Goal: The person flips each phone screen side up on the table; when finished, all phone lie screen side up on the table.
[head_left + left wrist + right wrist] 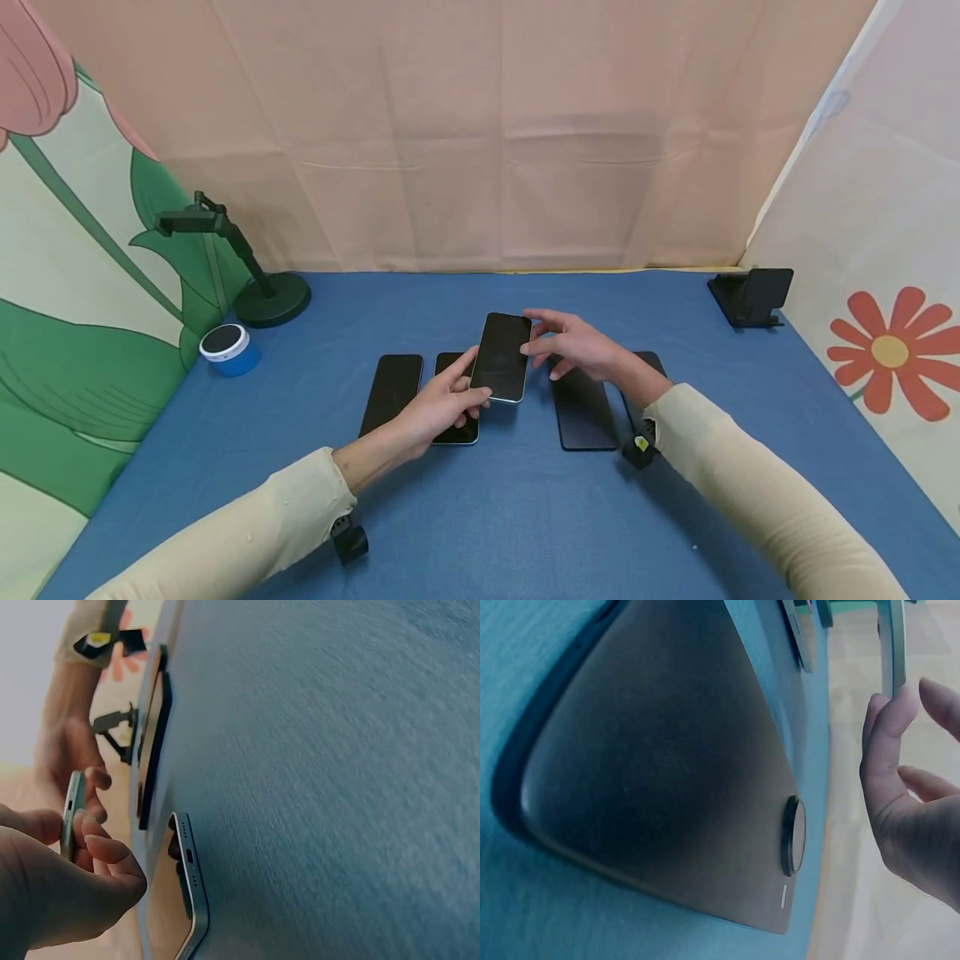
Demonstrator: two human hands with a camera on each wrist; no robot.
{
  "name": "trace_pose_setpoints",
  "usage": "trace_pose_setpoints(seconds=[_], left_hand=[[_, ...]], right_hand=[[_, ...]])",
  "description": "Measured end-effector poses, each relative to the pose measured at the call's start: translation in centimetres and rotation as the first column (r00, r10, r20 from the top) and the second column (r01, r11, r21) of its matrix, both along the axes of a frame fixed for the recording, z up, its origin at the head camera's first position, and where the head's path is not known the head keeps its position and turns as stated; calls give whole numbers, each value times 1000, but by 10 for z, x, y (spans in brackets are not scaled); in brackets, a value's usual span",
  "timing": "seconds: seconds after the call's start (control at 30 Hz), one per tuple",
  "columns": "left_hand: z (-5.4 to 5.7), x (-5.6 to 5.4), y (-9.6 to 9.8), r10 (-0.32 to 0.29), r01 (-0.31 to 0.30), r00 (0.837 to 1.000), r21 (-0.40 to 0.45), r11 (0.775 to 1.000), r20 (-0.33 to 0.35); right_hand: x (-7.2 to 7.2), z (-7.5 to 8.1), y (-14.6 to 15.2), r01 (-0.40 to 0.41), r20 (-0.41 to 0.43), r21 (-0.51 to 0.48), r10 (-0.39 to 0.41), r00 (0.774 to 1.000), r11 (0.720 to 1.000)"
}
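Observation:
My left hand [444, 402] pinches the lower left corner of a black-screened smartphone [501, 357] with a pale edge, thumb on the glass and fingers beneath, holding it raised above the table. At its right edge, the fingertips of my right hand [577, 343] touch the upper corner and side, fingers loosely bent. Below my left hand lies another black-screened phone [467, 432], partly covered. A further dark phone [393, 383] rests left of it. Under my right hand lies a dark phone [660, 750] with its matte back up and a raised round camera bump.
Beside that phone is another dark one [651, 360], partly behind my right forearm. A black folding stand [750, 297] occupies the back right. At the back left stand a dark green lamp-like stand [273, 298] and a blue-and-white round container [231, 350]. Blue cloth covers the table [480, 533].

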State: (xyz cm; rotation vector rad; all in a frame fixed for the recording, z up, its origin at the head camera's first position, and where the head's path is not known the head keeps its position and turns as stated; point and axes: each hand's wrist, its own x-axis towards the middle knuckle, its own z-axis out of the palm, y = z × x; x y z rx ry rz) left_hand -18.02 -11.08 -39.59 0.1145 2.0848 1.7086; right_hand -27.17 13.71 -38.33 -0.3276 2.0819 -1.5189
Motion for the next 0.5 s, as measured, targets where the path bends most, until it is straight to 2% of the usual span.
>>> trace_pose_setpoints(seconds=[0.2,0.37,0.5], left_hand=[[0,2,-1,-39,39,999,-24,999,-15],[0,5,0,-66,65,997,-25,998,-41],[2,6,1,-84,83,996,-31,996,-36]], right_hand=[[0,2,1,4,-25,14,-4,1000,1000],[2,1,-2,-19,-49,29,20,999,999],[2,2,-3,-45,-59,41,47,997,998]])
